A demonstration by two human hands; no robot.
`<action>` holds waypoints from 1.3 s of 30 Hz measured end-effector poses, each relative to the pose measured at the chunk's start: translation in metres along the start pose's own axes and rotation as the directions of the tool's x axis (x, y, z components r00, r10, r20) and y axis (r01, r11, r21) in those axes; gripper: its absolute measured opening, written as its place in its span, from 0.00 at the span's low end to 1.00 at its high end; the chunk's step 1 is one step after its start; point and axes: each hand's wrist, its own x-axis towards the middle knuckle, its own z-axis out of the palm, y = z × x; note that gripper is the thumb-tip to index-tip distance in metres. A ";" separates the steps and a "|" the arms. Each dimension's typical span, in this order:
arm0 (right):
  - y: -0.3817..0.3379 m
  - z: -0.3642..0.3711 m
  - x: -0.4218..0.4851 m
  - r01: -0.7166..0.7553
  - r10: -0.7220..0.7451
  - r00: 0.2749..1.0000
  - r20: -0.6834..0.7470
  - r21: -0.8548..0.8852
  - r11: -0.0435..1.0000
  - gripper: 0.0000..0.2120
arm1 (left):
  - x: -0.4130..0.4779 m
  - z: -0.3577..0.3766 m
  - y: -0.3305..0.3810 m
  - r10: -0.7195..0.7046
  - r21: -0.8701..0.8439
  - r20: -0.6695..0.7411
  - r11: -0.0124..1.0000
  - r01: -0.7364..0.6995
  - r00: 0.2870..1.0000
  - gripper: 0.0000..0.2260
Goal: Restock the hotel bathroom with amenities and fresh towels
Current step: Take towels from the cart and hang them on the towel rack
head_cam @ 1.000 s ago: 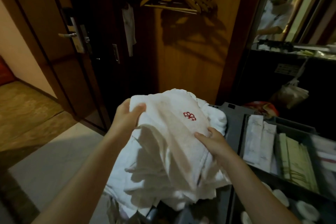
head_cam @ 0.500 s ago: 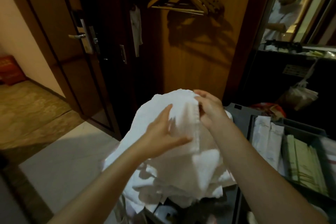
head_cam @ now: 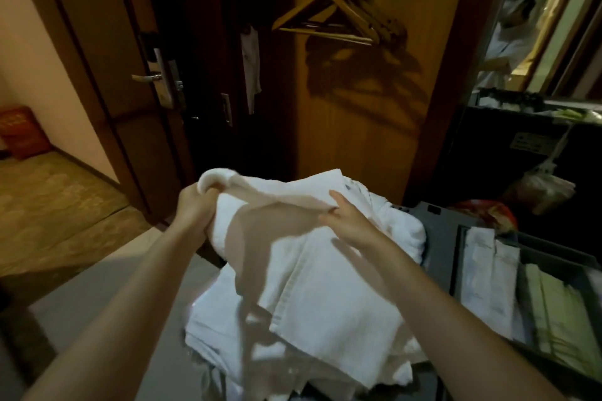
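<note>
A white towel (head_cam: 312, 257) is stretched between my two hands above a pile of white towels (head_cam: 228, 329) on the cart. My left hand (head_cam: 195, 208) is clenched around the towel's rolled left corner. My right hand (head_cam: 345, 221) pinches the upper edge of the same towel near its middle, fingers partly spread. The towel hangs down over the pile, with my arms' shadows across it. A grey tray (head_cam: 456, 257) on the right holds white sachets (head_cam: 488, 277) and pale green packets (head_cam: 560, 312).
A wooden wardrobe panel with hangers (head_cam: 329, 16) stands straight ahead. The dark room door with a lever handle (head_cam: 146, 77) is at the left, patterned carpet (head_cam: 49, 205) beyond it. A dark cabinet with a plastic bag (head_cam: 537, 189) is at the right, a mirror above.
My hands have moved apart along the towel: the left one went out to its left corner, the right one came down to the top edge. The towel is now spread wider and flatter.
</note>
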 end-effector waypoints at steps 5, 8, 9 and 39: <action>0.000 0.016 0.032 -0.027 0.034 0.998 0.056 -0.125 0.992 0.27 | 0.024 -0.026 -0.033 -0.243 -0.169 -0.124 0.961 0.221 0.962 0.12; -0.010 0.031 0.047 -0.007 0.017 0.995 0.095 -0.102 0.995 0.27 | 0.025 -0.037 -0.050 -0.327 -0.213 -0.081 0.929 0.304 0.942 0.21; -0.016 0.036 0.053 0.011 -0.004 0.996 0.093 -0.075 0.997 0.27 | 0.022 -0.038 -0.053 -0.349 -0.171 -0.077 0.928 0.332 0.934 0.24; 0.030 -0.012 0.103 -0.137 -0.078 0.974 -0.212 -0.828 0.543 0.16 | -0.079 0.047 -0.028 0.118 0.501 0.648 0.677 -0.538 0.752 0.04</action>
